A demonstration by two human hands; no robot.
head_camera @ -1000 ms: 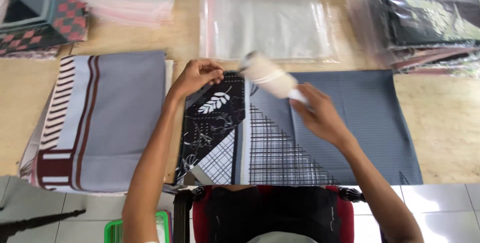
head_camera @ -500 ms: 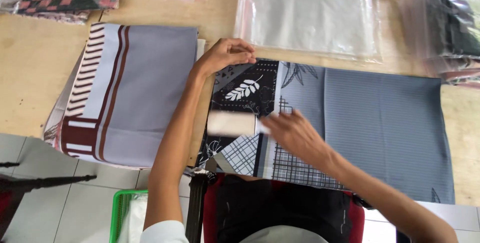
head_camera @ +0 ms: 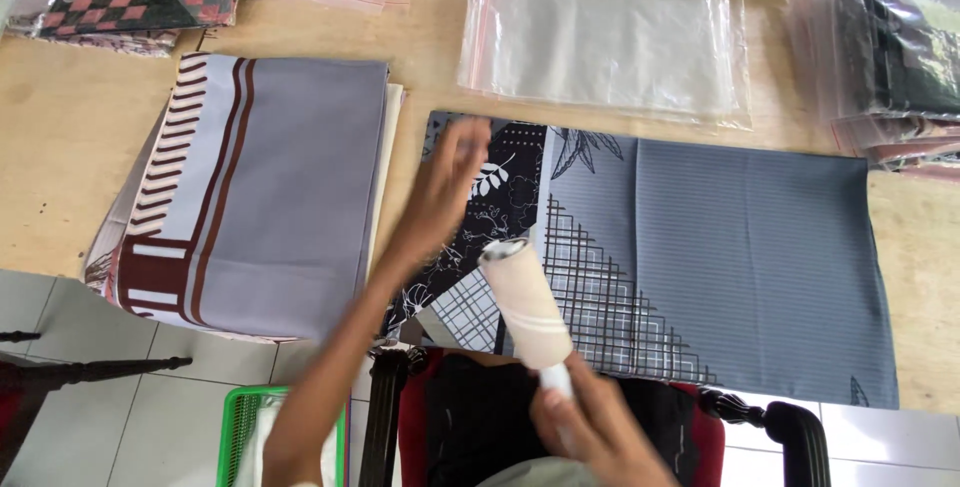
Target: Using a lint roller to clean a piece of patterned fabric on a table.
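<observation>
Lint roller (head_camera: 527,302) in right hand (head_camera: 598,429)

A single head-worn camera looks steeply down, close over the wooden table (head_camera: 60,137).

- Two hands: the right hand (head_camera: 590,427) grips one lint roller (head_camera: 525,302); the left hand (head_camera: 450,187) is blurred just beyond it.
- One patterned grey cloth (head_camera: 740,247) under the roller.
- One grey, brown-striped folded cloth (head_camera: 270,187) left of the grip.
- One empty clear bag (head_camera: 610,32) beyond it.
- One green basket (head_camera: 235,437) lower left.
</observation>
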